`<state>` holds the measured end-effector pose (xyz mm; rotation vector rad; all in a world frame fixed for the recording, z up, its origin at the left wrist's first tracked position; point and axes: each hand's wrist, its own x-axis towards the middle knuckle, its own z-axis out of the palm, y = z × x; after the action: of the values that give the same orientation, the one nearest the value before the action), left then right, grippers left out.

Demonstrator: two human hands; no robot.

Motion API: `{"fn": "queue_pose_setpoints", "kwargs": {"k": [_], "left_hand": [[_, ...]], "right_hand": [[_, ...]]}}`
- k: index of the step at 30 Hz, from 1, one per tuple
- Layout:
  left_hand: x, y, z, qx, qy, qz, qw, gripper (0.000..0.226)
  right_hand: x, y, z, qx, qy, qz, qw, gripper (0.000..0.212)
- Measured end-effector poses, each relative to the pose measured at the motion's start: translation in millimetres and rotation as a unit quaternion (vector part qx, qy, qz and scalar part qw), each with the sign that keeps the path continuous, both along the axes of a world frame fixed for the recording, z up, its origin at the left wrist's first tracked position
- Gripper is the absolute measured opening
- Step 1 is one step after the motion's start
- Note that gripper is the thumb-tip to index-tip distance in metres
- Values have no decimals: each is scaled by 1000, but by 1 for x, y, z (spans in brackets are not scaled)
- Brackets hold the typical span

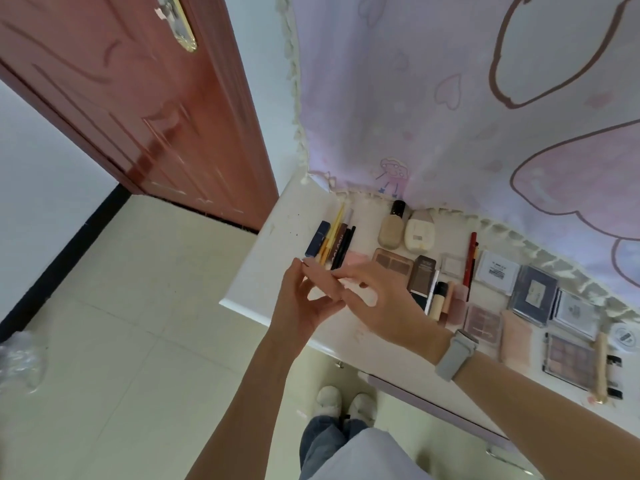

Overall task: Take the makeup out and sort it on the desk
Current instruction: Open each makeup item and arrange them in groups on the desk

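The door (149, 109) is reddish wood with a glossy varnish, its handle plate (181, 26) shiny brass-coloured metal. Pale floor tiles (138, 323) look smooth with a dull sheen. The hanging cloth (450, 98) is soft printed fabric (tasselled at the edge). The desk (263, 258) is smooth, off-white and matt. The watch strap (455, 355) looks like matt grey rubber.

Both forearms reach forward from below, and the hands meet over the near left corner of the surface (249, 258). The left hand (304, 299) has its fingers loosely spread and raised; the right hand (377, 299), a watch band on its wrist, touches the left fingertips.
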<state>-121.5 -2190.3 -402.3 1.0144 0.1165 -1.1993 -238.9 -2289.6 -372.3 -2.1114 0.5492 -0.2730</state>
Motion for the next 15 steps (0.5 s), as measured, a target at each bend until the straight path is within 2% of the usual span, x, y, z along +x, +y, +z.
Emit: {"fn": "queue_pose_setpoints", "kwargs": {"k": [1, 3, 7, 11, 15], "left_hand": [[4, 1, 2, 1, 33, 21, 999, 36], [11, 1, 7, 12, 37, 19, 999, 41], [18, 6, 20, -7, -2, -14, 1000, 77], [23, 12, 29, -19, -63, -26, 997, 79], [18, 13, 36, -47, -74, -13, 996, 83]], "right_hand": [[2, -1, 3, -18, 1, 26, 999, 31], [11, -1, 9, -57, 2, 71, 996, 34], [31, -4, 21, -127, -12, 107, 986, 33], [43, -1, 28, -214, -35, 165, 962, 34], [51, -10, 34, -251, -46, 222, 941, 36]]}}
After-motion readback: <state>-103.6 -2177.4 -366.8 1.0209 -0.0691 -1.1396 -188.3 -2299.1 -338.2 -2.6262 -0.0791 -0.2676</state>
